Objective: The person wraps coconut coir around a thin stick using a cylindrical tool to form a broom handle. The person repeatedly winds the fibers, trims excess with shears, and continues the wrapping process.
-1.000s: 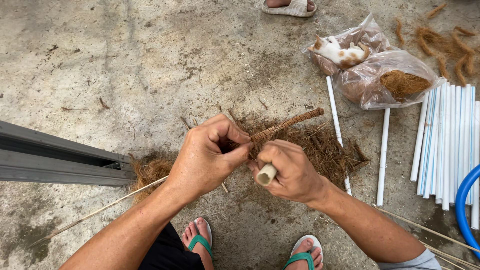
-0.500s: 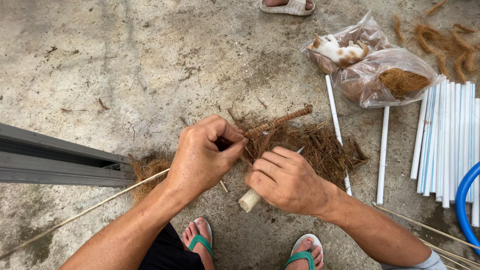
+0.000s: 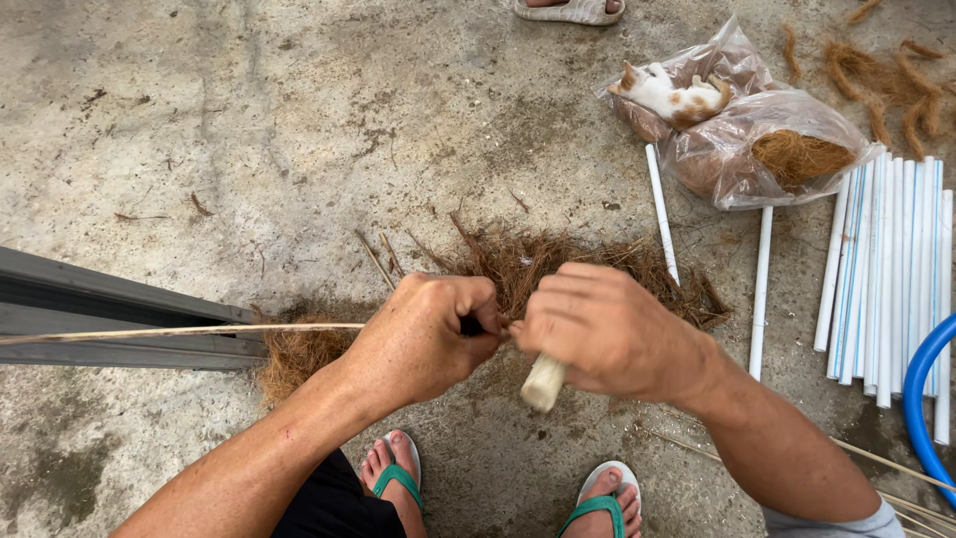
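Observation:
My left hand (image 3: 423,334) is closed in a fist around brown coconut fibre, and a thin pale stick (image 3: 179,331) runs out of it to the left. My right hand (image 3: 602,329) is clenched on a short whitish tube (image 3: 543,382) whose end pokes out below the fist. Both fists meet knuckle to knuckle above a loose pile of brown fibre (image 3: 558,264) on the concrete floor. Whatever lies between the fists is hidden.
Several white tubes (image 3: 886,269) lie in a row at the right beside a blue hose (image 3: 921,399). Two more tubes (image 3: 662,214) lie near clear plastic bags of fibre (image 3: 767,149) with a small kitten (image 3: 672,95) on them. A grey metal rail (image 3: 110,319) lies at left.
The fibre-wrapped rod that stuck out up and to the right is no longer visible. My hands have closed together, and the right fist has tipped the tube downward.

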